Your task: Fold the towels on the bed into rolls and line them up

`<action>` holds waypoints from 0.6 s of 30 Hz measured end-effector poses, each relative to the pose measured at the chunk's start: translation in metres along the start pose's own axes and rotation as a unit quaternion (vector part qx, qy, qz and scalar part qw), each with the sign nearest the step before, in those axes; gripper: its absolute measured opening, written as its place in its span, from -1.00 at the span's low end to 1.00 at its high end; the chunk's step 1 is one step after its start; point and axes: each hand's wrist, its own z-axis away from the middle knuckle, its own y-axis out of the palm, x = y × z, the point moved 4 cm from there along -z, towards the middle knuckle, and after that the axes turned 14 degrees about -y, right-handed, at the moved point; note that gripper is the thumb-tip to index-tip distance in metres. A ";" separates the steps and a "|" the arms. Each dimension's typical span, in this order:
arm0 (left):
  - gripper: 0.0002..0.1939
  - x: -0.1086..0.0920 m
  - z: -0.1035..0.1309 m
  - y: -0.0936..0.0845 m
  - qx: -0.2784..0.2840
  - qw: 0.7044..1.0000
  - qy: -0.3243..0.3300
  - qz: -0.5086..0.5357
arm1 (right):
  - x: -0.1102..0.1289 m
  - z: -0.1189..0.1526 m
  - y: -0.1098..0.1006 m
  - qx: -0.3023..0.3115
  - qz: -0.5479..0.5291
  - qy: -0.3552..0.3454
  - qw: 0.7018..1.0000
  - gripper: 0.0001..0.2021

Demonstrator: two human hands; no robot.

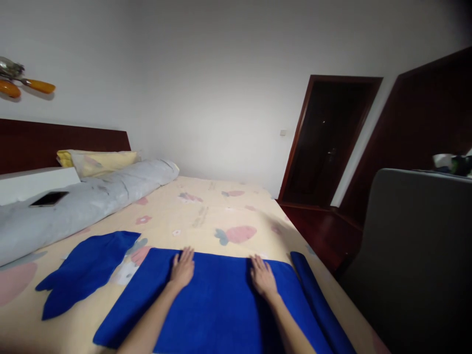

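A large blue cloth (221, 300) lies spread flat on the bed. My left hand (183, 268) rests palm down near its far edge, left of centre, fingers apart and nothing held. Toward the right of the same far edge, my right hand (262, 276) lies flat on the cloth, also with its fingers spread. A rolled or folded blue cloth (319, 300) runs along the right side of the spread one. To the left, a smaller crumpled blue cloth (88, 270) lies by itself on the bed sheet.
The bed (206, 216) has a strawberry-patterned sheet. Along its left side are a rolled grey quilt (110, 191), a dark phone (49, 198) and a yellow pillow (106, 162). A dark chair back (416, 246) stands at the right, near a door (328, 142).
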 end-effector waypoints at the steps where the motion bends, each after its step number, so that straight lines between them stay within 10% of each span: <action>1: -0.40 -0.028 0.005 0.005 0.010 0.999 0.031 0.009 | 0.026 -0.010 0.005 0.005 -0.015 -0.026 1.000 -0.42; 4: -0.41 -0.088 0.012 0.024 0.036 0.997 0.070 0.021 | 0.089 -0.034 0.022 0.026 -0.055 -0.085 0.995 -0.44; 7: -0.42 -0.089 0.008 0.035 0.040 0.998 0.034 0.022 | 0.098 -0.036 0.028 0.036 -0.067 -0.062 0.995 -0.45; 18: -0.40 0.145 -0.010 0.000 -0.006 0.979 -0.204 -0.003 | -0.110 0.059 0.008 0.035 0.012 0.192 0.981 -0.34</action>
